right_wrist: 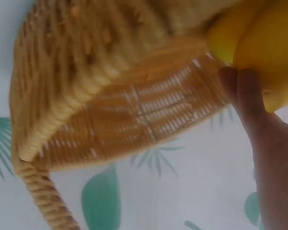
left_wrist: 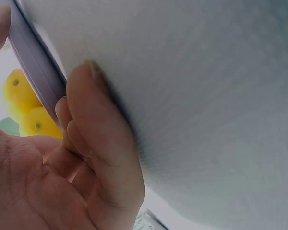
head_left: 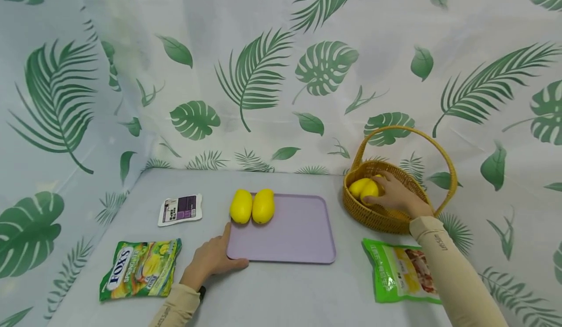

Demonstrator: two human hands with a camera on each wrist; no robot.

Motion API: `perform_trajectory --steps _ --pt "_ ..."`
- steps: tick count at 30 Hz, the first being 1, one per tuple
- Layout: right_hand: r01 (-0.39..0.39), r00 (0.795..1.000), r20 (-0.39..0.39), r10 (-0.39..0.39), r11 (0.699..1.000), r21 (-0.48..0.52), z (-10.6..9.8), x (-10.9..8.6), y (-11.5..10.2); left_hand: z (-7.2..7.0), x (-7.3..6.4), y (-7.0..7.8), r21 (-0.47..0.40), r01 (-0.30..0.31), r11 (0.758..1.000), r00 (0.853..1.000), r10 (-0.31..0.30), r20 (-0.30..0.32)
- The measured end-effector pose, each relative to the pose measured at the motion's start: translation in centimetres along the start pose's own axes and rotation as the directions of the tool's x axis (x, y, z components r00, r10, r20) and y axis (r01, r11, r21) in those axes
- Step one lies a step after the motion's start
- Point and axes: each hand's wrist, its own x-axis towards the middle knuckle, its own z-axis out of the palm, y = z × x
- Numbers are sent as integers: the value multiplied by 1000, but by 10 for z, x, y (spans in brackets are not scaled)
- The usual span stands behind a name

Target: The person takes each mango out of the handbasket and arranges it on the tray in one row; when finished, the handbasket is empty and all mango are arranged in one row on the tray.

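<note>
Two yellow mangoes (head_left: 263, 207) lie side by side at the back left of a lilac tray (head_left: 290, 241). My left hand (head_left: 211, 257) spreads round the tray's front left corner, thumb along the front edge and a finger along the left side. In the left wrist view its fingertips touch the tray's rim. On the right, my right hand (head_left: 392, 196) reaches into a wicker basket (head_left: 373, 220) and grips a yellow mango (right_wrist: 273, 52). Another mango (right_wrist: 225, 36) sits against it, partly hidden. Fingers and thumb bend round the held fruit.
The basket's tall handle (head_left: 449, 171) arches over the right forearm. A green snack bag (head_left: 399, 275) lies in front of the basket, partly under that sleeve. At the left are a Fox's candy bag (head_left: 140, 270) and a small white-and-purple packet (head_left: 180, 210). Leaf-printed cloth (head_left: 263, 136) hangs behind.
</note>
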Motion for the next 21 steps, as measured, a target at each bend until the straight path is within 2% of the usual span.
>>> perform_trajectory --steps 12,21 --pt "56 998 -40 -55 998 20 -7 -1 -28 -4 -1 -2 -1 -1 1000 1000 1 -8" --pt "114 990 -86 -108 991 66 1 5 -45 -3 -2 -1 -7 -6 1000 1000 6 -2"
